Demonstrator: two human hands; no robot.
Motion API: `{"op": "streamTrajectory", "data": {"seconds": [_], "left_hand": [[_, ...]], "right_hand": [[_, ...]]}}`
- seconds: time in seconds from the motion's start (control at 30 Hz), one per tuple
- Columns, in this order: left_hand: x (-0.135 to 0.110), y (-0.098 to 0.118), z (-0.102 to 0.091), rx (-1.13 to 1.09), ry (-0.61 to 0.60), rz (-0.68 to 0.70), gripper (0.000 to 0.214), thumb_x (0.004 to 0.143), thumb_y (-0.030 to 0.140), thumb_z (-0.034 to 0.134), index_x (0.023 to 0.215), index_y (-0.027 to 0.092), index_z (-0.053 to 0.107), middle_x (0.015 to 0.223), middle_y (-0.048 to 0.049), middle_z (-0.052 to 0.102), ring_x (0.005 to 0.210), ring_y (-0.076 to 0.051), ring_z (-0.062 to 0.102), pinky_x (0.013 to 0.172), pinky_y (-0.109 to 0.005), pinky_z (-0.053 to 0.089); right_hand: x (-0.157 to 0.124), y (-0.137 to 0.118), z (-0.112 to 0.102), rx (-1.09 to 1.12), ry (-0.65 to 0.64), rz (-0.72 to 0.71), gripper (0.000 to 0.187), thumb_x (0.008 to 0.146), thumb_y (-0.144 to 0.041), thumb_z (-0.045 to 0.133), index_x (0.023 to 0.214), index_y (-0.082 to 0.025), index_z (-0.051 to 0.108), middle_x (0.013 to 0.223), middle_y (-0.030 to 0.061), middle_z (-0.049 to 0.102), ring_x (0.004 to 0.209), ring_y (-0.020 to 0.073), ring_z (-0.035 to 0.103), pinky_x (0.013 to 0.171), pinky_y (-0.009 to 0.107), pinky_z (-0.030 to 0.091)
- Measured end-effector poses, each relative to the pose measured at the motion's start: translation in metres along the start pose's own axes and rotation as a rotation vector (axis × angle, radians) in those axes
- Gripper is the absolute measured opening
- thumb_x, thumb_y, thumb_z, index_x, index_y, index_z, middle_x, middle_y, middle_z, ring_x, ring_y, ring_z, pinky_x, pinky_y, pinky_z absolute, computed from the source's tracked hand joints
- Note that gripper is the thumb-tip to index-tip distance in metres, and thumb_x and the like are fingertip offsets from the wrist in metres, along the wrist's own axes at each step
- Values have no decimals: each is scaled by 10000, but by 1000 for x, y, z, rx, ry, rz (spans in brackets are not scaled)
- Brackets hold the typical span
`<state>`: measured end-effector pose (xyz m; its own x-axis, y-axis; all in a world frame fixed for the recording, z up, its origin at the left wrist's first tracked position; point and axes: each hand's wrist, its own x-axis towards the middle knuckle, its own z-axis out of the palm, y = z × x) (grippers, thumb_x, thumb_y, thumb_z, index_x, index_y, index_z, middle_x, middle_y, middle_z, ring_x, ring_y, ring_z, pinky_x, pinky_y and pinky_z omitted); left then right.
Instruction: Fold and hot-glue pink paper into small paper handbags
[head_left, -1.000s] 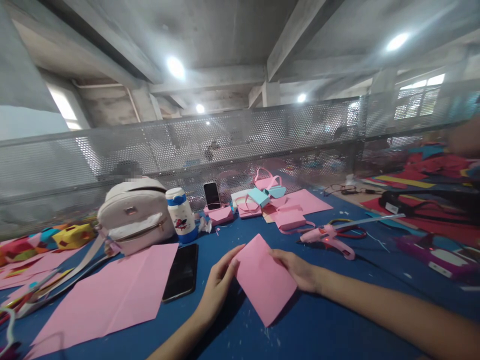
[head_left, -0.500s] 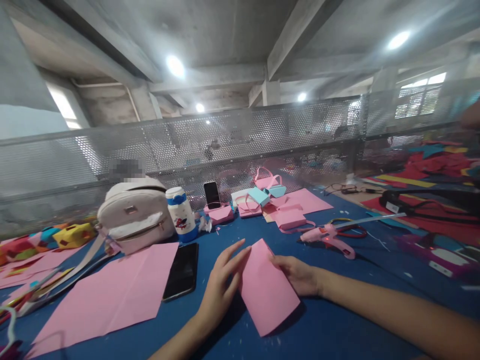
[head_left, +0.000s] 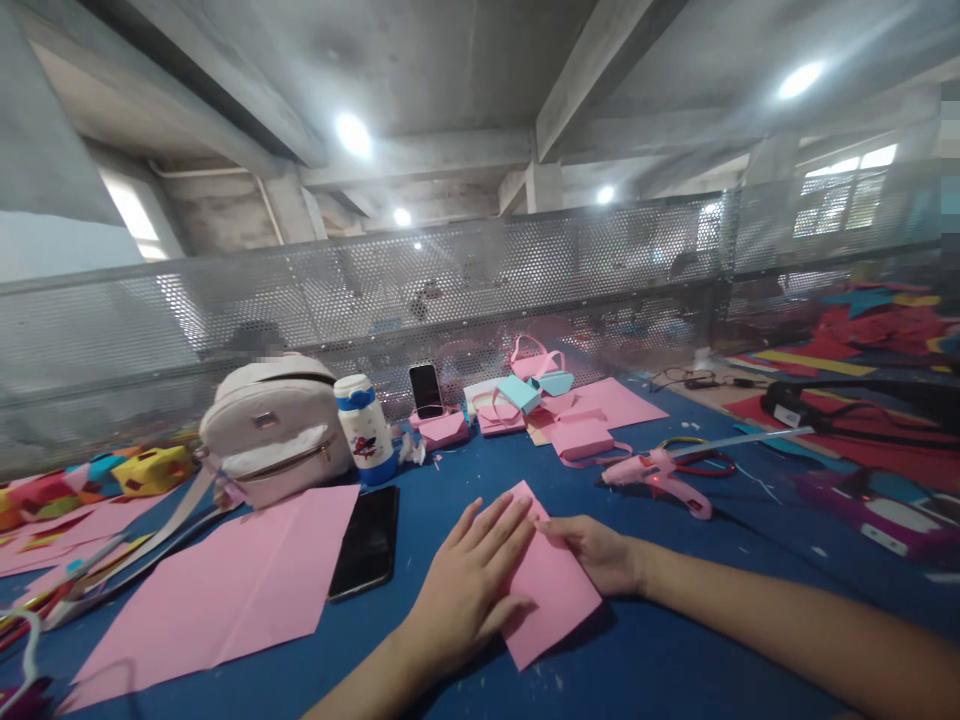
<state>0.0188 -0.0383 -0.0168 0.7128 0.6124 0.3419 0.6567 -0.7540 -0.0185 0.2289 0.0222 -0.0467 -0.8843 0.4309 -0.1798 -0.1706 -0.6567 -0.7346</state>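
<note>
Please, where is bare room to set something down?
Blue tabletop shows between the flat-lying black smartphone and the left hand, and on the near side of the right forearm. Crowded: around the pink pistol-shaped glue gun and small pink paper bags.

A piece of plain pink paper point(head_left: 553, 598) is lying aslant over the near middle of the blue tabletop point(head_left: 645, 660), one corner pointing toward the far side. Its exposed face is showing smooth and unmarked, its lower right edge is casting a shadow, and much of its left side is being obscured.
</note>
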Motion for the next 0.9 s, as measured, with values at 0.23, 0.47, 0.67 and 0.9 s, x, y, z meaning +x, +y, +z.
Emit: {"op": "streamTrajectory", "data": {"seconds": [0.23, 0.47, 0.67, 0.9], "left_hand": [[-3, -9, -9, -80, -88, 60, 968, 821, 713, 551, 1571, 292, 107, 1630, -86, 174, 1479, -378, 208, 1197, -546, 109], [-9, -16, -1, -286, 59, -53, 582, 980, 450, 471, 1527, 330, 311, 1603, -58, 295, 1449, -308, 326, 1161, -462, 304], [-11, -19, 7, -826, 476, -518, 404, 898, 442, 563, 1188, 209, 719, 1250, -84, 700, 1195, -322, 600, 1051, -402, 432], [-4, -27, 10, -994, 669, -872, 555, 709, 670, 673, 699, 118, 729, 653, -44, 697, 667, -238, 619, 607, -282, 460]], "right_hand": [[0, -8, 6, 41, -2, -16, 444, 919, -418, 548, 1137, -42, 638, 946, 130, 757, 928, 228, 710, 966, 350, 425], [-2, -17, 13, -8, -20, -129, 638, 924, -666, 450, 1137, -93, 630, 997, 122, 727, 982, 259, 691, 959, 381, 450], [-6, -21, 15, -194, -113, -266, 630, 892, -676, 479, 1144, -127, 658, 1091, 144, 712, 1044, 269, 663, 959, 409, 443], [-10, -24, 12, -1090, 332, -854, 274, 922, -403, 586, 1060, -219, 735, 1009, 89, 701, 944, 244, 608, 912, 407, 429]]}}
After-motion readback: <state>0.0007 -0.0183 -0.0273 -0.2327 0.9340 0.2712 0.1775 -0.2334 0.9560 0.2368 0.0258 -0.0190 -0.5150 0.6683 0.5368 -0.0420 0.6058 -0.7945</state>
